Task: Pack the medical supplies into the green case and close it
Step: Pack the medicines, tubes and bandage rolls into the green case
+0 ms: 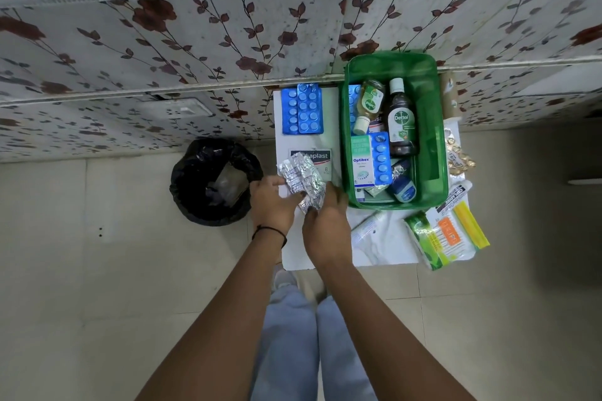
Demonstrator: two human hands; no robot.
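Step in hand: gathering loose items. The left hand (pixel 272 202) and right hand (pixel 325 221) together grip a bundle of silver blister strips (pixel 303 177) just above the tabletop (pixel 387 244), centre frame. The green case (pixel 423 81) stands open, partly filled, right of centre. Next move, as judged: carry the bundle rightward over the case rim and release it.

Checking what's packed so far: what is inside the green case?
Inside the green plastic case: two Dettol bottles, a white Optibex box, blue blister strips, a small blue jar. Items beneath them are mostly covered.
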